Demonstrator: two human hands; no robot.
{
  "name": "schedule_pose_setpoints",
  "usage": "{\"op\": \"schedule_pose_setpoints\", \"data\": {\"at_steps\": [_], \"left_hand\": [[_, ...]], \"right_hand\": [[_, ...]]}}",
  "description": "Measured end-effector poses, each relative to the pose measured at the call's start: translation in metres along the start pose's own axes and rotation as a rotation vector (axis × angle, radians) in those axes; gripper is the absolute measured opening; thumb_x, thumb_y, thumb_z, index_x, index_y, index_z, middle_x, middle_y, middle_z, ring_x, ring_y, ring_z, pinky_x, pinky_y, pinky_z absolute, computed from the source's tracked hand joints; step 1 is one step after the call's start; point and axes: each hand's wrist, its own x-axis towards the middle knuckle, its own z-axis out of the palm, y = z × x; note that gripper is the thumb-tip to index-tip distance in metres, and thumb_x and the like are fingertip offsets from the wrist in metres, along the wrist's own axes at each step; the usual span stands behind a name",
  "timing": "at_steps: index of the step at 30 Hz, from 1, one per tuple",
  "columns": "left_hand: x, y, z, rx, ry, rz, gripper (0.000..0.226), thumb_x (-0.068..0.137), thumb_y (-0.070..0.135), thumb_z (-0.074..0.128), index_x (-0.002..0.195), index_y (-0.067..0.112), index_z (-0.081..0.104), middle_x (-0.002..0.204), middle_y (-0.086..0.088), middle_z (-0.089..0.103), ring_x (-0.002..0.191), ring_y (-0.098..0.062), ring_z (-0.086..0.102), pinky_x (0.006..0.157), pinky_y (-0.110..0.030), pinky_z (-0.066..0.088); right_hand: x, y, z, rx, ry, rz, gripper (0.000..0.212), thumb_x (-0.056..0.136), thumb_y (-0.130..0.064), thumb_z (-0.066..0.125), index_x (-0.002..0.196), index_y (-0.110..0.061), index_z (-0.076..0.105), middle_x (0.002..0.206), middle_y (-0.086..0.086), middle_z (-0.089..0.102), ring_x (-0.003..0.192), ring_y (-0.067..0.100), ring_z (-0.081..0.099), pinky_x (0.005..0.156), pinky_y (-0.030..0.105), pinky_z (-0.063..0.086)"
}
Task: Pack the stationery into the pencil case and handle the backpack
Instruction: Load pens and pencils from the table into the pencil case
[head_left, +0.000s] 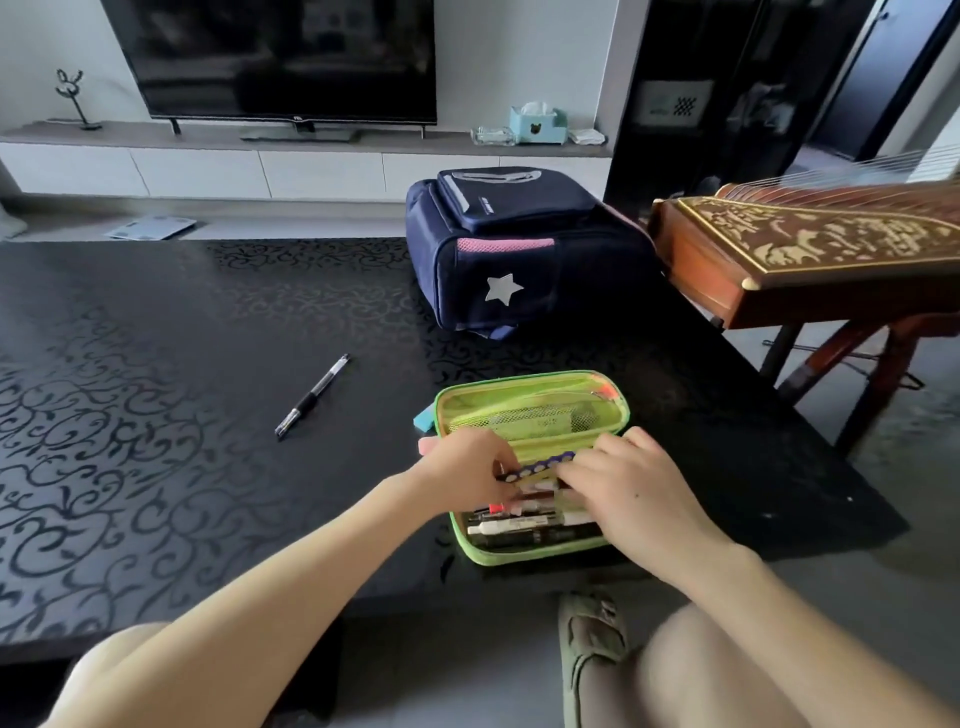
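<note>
Both sets of fingers are pinched on the same thing: a dark pen with white flower dots (537, 466), held across the open pencil case (530, 410). The left hand (467, 475) has its fingertips closed on one end, the right hand (631, 491) is curled over the other end, and it looks like the pen is being tucked down into the case's near half.

That near half is already pretty full, with a row of pens and markers (524, 522) lying side by side. The far half of the case is the lime mesh pocket flap, lying open.

What's left, as far as I can tell: one black gel pen (313, 396) sits loose on the black patterned table (130, 415), well to the left of the case. Something blue and something pink poke out at the case's left edge, can't tell what. The case isn't zipped yet, and the navy backpack (511, 249) beyond the case looks untouched, flap closed.
</note>
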Motion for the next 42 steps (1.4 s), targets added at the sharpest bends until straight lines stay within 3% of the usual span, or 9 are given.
{"op": "schedule_pose_setpoints", "data": {"at_steps": [2,6,13,18,23,29,33,37,42], "left_hand": [[0.000,-0.002,-0.002,-0.012,-0.045,0.006,0.008,0.080,0.029,0.065,0.078,0.023,0.069,0.072,0.005,0.059,0.081,-0.020,0.055,0.077,-0.036,0.042],[-0.007,-0.006,-0.006,-0.031,-0.110,0.010,0.030,0.081,0.026,0.064,0.111,0.029,0.065,0.094,0.009,0.062,0.094,-0.014,0.057,0.094,-0.042,0.043],[-0.033,-0.030,-0.010,-0.184,0.063,0.025,0.028,0.080,0.019,0.068,0.108,0.022,0.067,0.095,0.009,0.060,0.080,-0.002,0.055,0.074,-0.014,0.044],[-0.050,-0.046,-0.006,-0.179,0.096,-0.006,0.016,0.080,0.022,0.069,0.096,0.023,0.071,0.079,0.015,0.058,0.064,0.003,0.054,0.062,-0.002,0.039],[-0.044,-0.039,0.007,-0.230,0.192,0.038,0.014,0.082,0.019,0.067,0.095,0.018,0.072,0.086,0.007,0.067,0.072,-0.002,0.057,0.066,-0.006,0.043],[-0.040,-0.046,0.003,-0.285,0.297,0.017,0.013,0.081,0.028,0.067,0.087,0.018,0.072,0.084,0.002,0.063,0.073,-0.010,0.055,0.071,-0.025,0.049],[-0.033,-0.111,-0.015,-0.081,0.646,-0.334,0.024,0.086,0.027,0.060,0.104,0.012,0.064,0.101,-0.009,0.059,0.093,-0.026,0.054,0.084,-0.034,0.044],[-0.022,-0.171,-0.030,0.218,0.484,-0.685,0.041,0.089,0.034,0.055,0.115,0.001,0.052,0.117,-0.023,0.048,0.107,-0.040,0.044,0.088,-0.046,0.040],[-0.009,-0.189,-0.033,0.186,0.447,-0.588,0.024,0.093,0.017,0.047,0.102,-0.005,0.053,0.107,-0.027,0.051,0.099,-0.043,0.049,0.081,-0.046,0.042]], "right_hand": [[0.006,0.005,-0.008,0.001,0.086,0.035,0.013,0.071,-0.017,0.078,0.083,-0.019,0.072,0.065,-0.008,0.064,0.063,0.020,0.056,0.063,0.028,0.039],[0.030,0.011,-0.011,0.032,0.137,0.127,0.013,0.075,-0.022,0.075,0.087,-0.017,0.073,0.068,-0.004,0.068,0.067,0.023,0.060,0.068,0.031,0.042],[0.063,-0.006,0.009,0.197,-0.382,0.081,0.030,0.091,-0.034,0.054,0.120,-0.029,0.060,0.114,-0.006,0.064,0.110,0.018,0.052,0.102,0.037,0.031],[0.067,-0.005,0.007,0.376,-0.504,0.122,0.016,0.088,-0.025,0.061,0.104,-0.023,0.060,0.097,-0.007,0.061,0.087,0.013,0.056,0.075,0.027,0.043],[0.063,0.005,0.006,0.445,-0.590,0.149,0.028,0.087,-0.005,0.057,0.090,-0.030,0.068,0.102,-0.012,0.055,0.093,0.010,0.054,0.084,0.032,0.049],[0.064,0.005,0.012,0.460,-0.480,0.191,0.032,0.091,-0.005,0.051,0.089,-0.031,0.070,0.102,-0.015,0.057,0.099,0.009,0.053,0.086,0.030,0.048],[0.076,-0.005,0.013,0.474,-0.360,0.177,0.023,0.094,-0.016,0.049,0.098,-0.028,0.068,0.102,-0.015,0.060,0.102,0.008,0.052,0.088,0.030,0.046],[0.087,-0.016,0.022,0.397,-0.268,0.152,0.022,0.093,-0.025,0.051,0.110,-0.028,0.064,0.110,-0.013,0.060,0.110,0.011,0.048,0.083,0.026,0.040],[0.094,-0.035,0.024,0.402,-0.098,0.065,0.022,0.088,-0.028,0.060,0.108,-0.023,0.067,0.109,-0.008,0.063,0.106,0.017,0.051,0.087,0.029,0.038]]}}
